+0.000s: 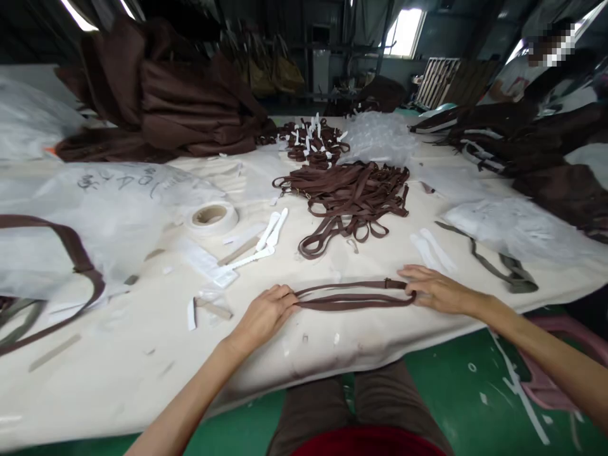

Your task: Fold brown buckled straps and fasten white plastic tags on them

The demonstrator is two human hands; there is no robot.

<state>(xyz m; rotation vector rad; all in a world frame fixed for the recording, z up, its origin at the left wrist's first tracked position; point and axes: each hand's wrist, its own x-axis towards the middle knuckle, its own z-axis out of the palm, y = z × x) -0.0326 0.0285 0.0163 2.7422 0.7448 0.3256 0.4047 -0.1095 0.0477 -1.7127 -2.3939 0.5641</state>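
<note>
A brown strap lies in long loops across the cloth-covered table, close to its front edge. My left hand is closed on the strap's left end, fingers pressed together. At the other end, my right hand has its thumb and fingers around the loop, beside a small buckle. Beyond my hands lies a heap of similar brown straps. White strips are to the left of that heap, near a roll of white tape.
Folded brown fabric is piled at the back left. Clear plastic bags cover the left side. Bundled straps with white ties and bubble wrap are behind the heap. A pink stool stands at right; a person is in the background.
</note>
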